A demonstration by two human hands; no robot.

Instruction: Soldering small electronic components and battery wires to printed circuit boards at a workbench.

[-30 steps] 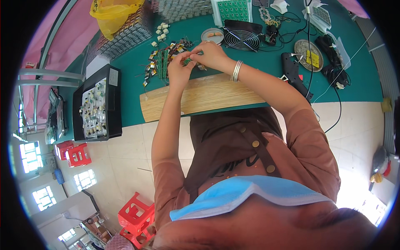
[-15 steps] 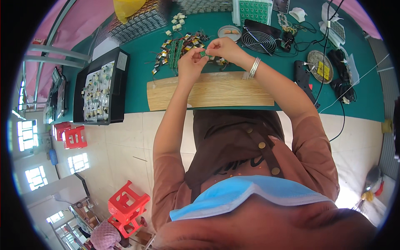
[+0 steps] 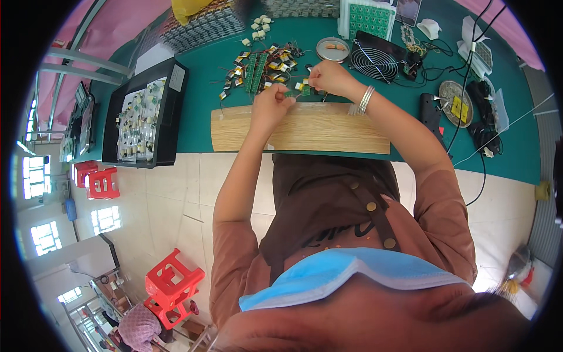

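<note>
At the far edge of a wood-grain board [image 3: 305, 129], my left hand [image 3: 271, 107] pinches a small green circuit board [image 3: 288, 94] between thumb and fingers. My right hand [image 3: 329, 77] is a little to the right and farther from me, its fingers closed; whatever they hold is too small to make out. Just below its fingertips lies a small green circuit piece [image 3: 305, 90] among wired parts. Left of centre, beyond my left hand, several battery-like parts [image 3: 281, 64] with yellow tape and thin wires surround long green circuit strips [image 3: 252, 71].
A black tray [image 3: 183, 82] with bagged parts stands at the left. Farther back are a round dish [image 3: 332, 50], a wire fan guard [image 3: 374, 63] and a green circuit panel [image 3: 370, 22]. To the right lie a black tool [image 3: 430, 114], a metal plate [image 3: 448, 94] and cables [image 3: 487, 123].
My hands were together at the small board; now they are apart, the right one having moved right. My left hand still holds the board. The whole view has shifted slightly.
</note>
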